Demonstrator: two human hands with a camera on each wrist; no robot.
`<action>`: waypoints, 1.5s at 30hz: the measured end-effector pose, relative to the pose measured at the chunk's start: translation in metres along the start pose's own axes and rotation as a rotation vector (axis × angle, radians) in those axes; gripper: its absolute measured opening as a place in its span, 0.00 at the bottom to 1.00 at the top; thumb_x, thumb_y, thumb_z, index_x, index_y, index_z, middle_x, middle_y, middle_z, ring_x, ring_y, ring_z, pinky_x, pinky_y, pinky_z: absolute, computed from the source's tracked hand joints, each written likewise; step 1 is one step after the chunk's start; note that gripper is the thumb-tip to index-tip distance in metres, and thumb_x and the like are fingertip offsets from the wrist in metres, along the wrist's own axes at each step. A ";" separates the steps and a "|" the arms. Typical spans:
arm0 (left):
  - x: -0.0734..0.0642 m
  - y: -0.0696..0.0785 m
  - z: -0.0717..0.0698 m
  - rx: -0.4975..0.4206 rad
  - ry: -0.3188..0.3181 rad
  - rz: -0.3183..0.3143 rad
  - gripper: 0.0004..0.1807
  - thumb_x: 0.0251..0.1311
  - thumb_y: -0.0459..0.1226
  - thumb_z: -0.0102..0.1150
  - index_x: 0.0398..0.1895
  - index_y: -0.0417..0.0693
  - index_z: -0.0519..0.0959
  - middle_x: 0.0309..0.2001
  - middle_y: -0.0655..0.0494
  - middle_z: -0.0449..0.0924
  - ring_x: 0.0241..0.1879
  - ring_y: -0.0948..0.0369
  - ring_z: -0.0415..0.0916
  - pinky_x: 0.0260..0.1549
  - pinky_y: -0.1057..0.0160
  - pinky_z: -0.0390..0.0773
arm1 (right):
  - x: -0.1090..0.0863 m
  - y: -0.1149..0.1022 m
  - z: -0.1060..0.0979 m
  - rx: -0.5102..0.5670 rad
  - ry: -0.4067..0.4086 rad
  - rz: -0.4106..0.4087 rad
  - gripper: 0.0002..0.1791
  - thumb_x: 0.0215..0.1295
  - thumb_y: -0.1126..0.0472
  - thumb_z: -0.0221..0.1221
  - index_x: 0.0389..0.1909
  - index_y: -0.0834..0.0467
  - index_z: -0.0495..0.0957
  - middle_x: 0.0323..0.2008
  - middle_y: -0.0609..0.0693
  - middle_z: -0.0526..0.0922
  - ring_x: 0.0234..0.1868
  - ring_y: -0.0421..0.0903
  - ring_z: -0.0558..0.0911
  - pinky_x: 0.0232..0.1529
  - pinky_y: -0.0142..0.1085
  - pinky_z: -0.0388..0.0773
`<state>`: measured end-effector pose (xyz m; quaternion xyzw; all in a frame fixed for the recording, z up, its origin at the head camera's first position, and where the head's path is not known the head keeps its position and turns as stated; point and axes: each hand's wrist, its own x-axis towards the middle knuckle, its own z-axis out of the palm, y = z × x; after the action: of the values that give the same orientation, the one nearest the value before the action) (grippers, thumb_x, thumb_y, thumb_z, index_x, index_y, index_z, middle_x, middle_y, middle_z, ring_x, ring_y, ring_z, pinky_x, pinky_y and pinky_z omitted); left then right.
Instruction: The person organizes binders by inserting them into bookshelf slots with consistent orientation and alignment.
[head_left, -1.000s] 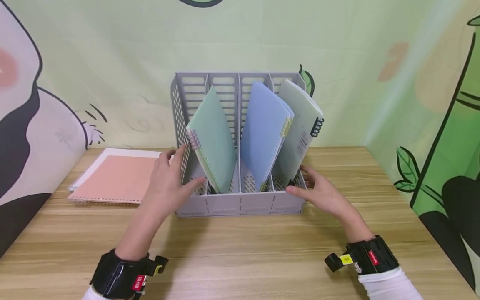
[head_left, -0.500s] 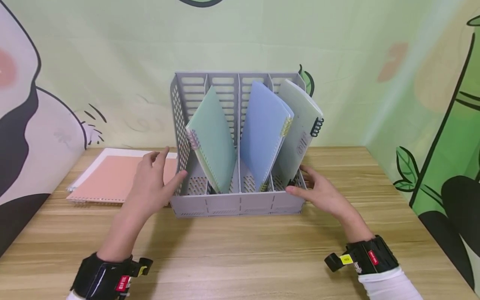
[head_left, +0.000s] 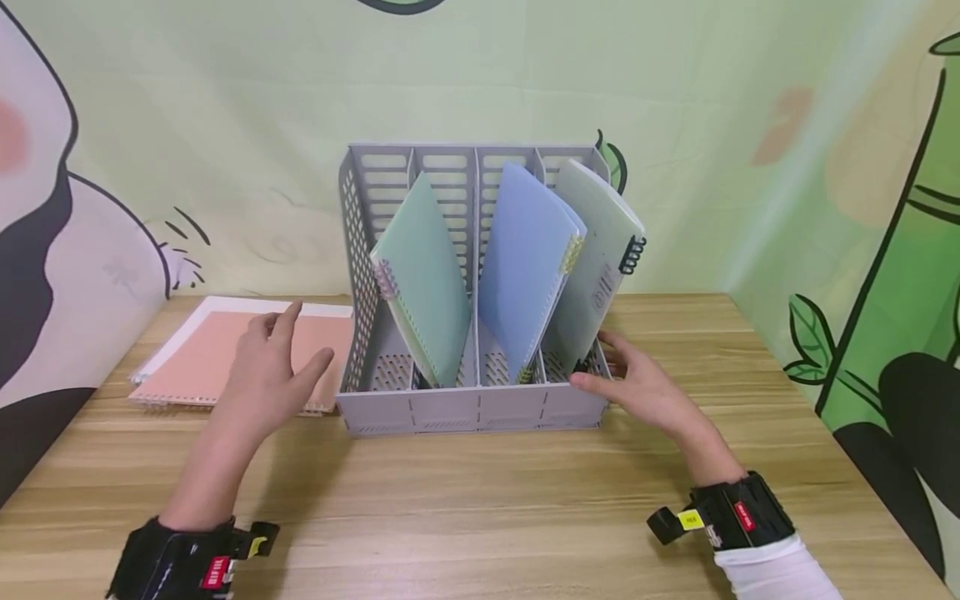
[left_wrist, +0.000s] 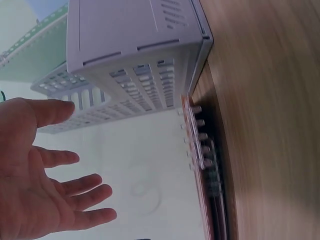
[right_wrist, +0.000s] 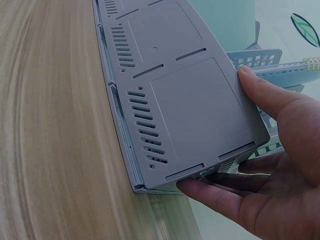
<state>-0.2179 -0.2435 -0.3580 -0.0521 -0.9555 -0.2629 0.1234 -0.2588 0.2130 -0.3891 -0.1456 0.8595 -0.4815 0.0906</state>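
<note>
A grey slotted file organizer (head_left: 442, 412) with upright dividers stands on the table. My right hand (head_left: 637, 375) grips its front right corner; in the right wrist view the thumb lies on the top edge and the fingers (right_wrist: 215, 197) curl around the side wall. My left hand (head_left: 262, 367), fingers spread and holding nothing, hovers over a pink spiral notebook (head_left: 187, 358) left of the organizer. A white notebook (head_left: 213, 307) peeks out from under the pink one. Inside the organizer lean a green notebook (head_left: 431, 283), a blue notebook (head_left: 525, 267) and a pale grey-green notebook (head_left: 592, 267).
The wooden table (head_left: 480, 508) stretches toward me and to both sides. Behind it hangs a pale green printed cloth (head_left: 480, 75) with cartoon figures. In the left wrist view the stacked notebooks' spiral binding (left_wrist: 200, 142) lies close beside the organizer's side wall.
My left hand has let go of the organizer's left front side and moved left over the pink notebook. The right hand stays at its corner.
</note>
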 end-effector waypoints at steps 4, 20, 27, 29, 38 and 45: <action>-0.001 -0.006 -0.003 0.019 -0.014 -0.019 0.41 0.71 0.40 0.56 0.79 0.30 0.50 0.69 0.18 0.52 0.64 0.23 0.55 0.54 0.23 0.63 | 0.000 -0.001 0.001 -0.003 -0.001 -0.002 0.53 0.69 0.48 0.66 0.81 0.66 0.45 0.67 0.73 0.69 0.67 0.67 0.71 0.59 0.56 0.77; -0.003 -0.036 -0.020 0.121 -0.199 -0.057 0.39 0.63 0.33 0.58 0.75 0.27 0.56 0.68 0.18 0.51 0.63 0.23 0.54 0.49 0.23 0.65 | 0.000 0.000 0.000 -0.001 0.001 -0.001 0.53 0.69 0.48 0.66 0.81 0.65 0.45 0.67 0.72 0.70 0.66 0.66 0.72 0.58 0.55 0.78; -0.004 -0.043 -0.023 0.168 -0.261 -0.063 0.39 0.62 0.34 0.64 0.73 0.26 0.59 0.66 0.16 0.53 0.61 0.23 0.56 0.49 0.25 0.69 | -0.001 -0.002 0.000 -0.005 -0.001 0.016 0.54 0.69 0.47 0.66 0.81 0.66 0.44 0.69 0.72 0.67 0.68 0.67 0.70 0.60 0.56 0.76; -0.005 -0.045 -0.023 0.173 -0.270 -0.062 0.39 0.61 0.34 0.65 0.72 0.27 0.60 0.66 0.16 0.53 0.61 0.22 0.56 0.49 0.25 0.69 | -0.001 -0.002 0.000 -0.005 0.000 0.018 0.54 0.69 0.47 0.66 0.81 0.66 0.44 0.69 0.72 0.67 0.68 0.67 0.70 0.60 0.56 0.77; -0.007 -0.055 -0.027 0.167 -0.304 -0.057 0.41 0.53 0.34 0.73 0.69 0.27 0.65 0.64 0.16 0.55 0.61 0.23 0.56 0.52 0.25 0.67 | -0.001 -0.001 0.000 -0.012 0.008 0.013 0.54 0.69 0.47 0.66 0.81 0.66 0.45 0.68 0.73 0.68 0.67 0.67 0.71 0.59 0.56 0.77; -0.008 -0.061 -0.028 0.197 -0.322 -0.046 0.39 0.50 0.34 0.76 0.65 0.27 0.70 0.63 0.19 0.61 0.60 0.23 0.59 0.50 0.24 0.68 | 0.000 -0.001 0.000 -0.021 0.009 0.012 0.54 0.69 0.47 0.66 0.81 0.66 0.45 0.68 0.73 0.68 0.68 0.67 0.71 0.59 0.56 0.77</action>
<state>-0.2144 -0.3100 -0.3666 -0.0592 -0.9850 -0.1589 -0.0329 -0.2581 0.2125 -0.3885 -0.1392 0.8657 -0.4727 0.0883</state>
